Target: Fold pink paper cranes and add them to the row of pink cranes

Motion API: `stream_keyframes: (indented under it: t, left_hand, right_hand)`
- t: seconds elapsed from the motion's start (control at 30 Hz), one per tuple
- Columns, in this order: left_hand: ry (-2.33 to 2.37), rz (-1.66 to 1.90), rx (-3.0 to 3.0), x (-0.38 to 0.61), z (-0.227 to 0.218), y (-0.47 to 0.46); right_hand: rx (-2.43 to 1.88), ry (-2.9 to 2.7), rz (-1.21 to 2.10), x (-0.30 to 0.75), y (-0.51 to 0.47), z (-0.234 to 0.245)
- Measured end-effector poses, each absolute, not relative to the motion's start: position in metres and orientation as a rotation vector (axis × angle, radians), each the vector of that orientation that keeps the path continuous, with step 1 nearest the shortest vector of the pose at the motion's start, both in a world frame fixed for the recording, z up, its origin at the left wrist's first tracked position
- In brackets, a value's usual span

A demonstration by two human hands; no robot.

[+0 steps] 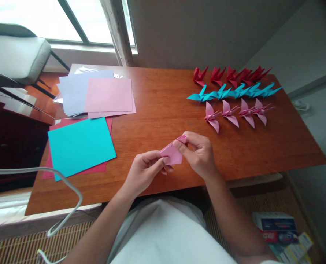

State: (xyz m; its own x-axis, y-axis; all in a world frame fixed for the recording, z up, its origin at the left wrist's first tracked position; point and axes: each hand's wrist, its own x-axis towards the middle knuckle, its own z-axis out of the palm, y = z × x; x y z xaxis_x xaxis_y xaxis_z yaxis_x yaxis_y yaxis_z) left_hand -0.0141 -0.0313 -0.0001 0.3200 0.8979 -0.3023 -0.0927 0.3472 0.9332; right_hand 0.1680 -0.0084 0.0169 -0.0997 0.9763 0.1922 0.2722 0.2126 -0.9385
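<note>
A small folded piece of pink origami paper (173,154) is held above the front part of the wooden table (163,99). My left hand (148,168) pinches its lower left corner between thumb and fingers. At the upper right corner, my right hand (200,152) grips it, with the thumb on the near face. Beyond my right hand stand several pink paper cranes (212,117) in a row. Behind them run a row of turquoise cranes (203,96) and a row of red cranes (199,76).
Left on the table lie pink sheets (109,95) over pale bluish sheets (72,93), and a turquoise sheet (82,146) over red paper (108,126). A white cable-like arm (72,189) curves across the table's left front. A chair (17,55) stands by the window; boxes (278,227) sit low right.
</note>
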Motion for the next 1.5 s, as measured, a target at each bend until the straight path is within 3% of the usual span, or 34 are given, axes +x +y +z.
stream_keyframes:
  t: [0.63,1.0,1.23,1.5]
  left_hand:
    - [0.955,0.798,1.109,-0.016,0.000,-0.034]
    - [0.917,0.799,0.945,-0.013,-0.001,-0.033]
    - [1.029,1.011,0.869,-0.015,-0.004,-0.035]
    - [1.020,1.013,0.867,-0.015,-0.003,-0.035]
  right_hand:
    - [-1.151,-1.671,1.092,0.164,-0.003,0.025]
    - [-1.193,-1.590,0.822,0.153,-0.004,0.023]
    - [-1.190,-1.542,1.147,0.149,-0.008,0.010]
    - [-1.220,-1.630,0.945,0.152,-0.017,0.005]
